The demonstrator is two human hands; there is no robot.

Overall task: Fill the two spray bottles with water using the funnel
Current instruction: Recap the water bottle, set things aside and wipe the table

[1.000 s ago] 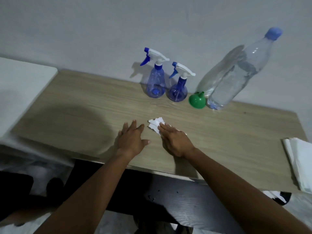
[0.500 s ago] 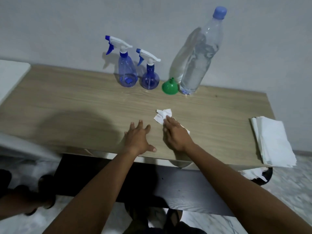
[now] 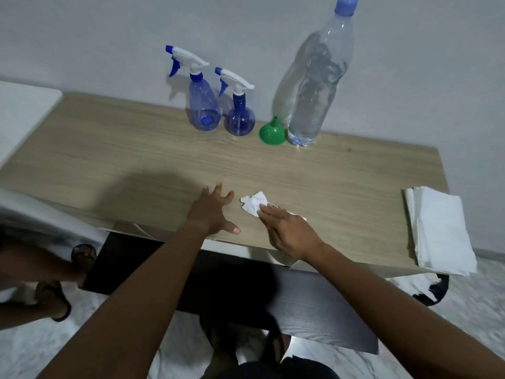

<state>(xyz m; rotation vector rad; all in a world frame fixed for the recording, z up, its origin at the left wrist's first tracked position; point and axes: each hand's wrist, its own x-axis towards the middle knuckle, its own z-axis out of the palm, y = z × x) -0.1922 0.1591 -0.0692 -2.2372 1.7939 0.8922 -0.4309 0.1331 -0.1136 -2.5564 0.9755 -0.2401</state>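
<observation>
Two blue spray bottles stand capped at the back of the wooden table [image 3: 341,173]: a taller one [image 3: 203,105] and, to its right, a rounder one [image 3: 240,116]. A green funnel [image 3: 272,132] lies mouth-down beside a large clear water bottle [image 3: 314,86] with a blue cap. My left hand [image 3: 213,212] rests flat near the front edge, fingers spread, holding nothing. My right hand [image 3: 287,228] presses flat on a crumpled white tissue [image 3: 254,202], which sticks out past the fingertips.
A stack of white paper napkins [image 3: 440,231] lies on the table's right end, overhanging the front edge. A white surface [image 3: 21,113] adjoins the table on the left. A person's sandalled feet [image 3: 54,302] are on the floor at the lower left.
The view has shifted, so the table sits farther away. My hands have slid back toward the front edge, the right one still on the tissue. The bottles and funnel have not moved.
</observation>
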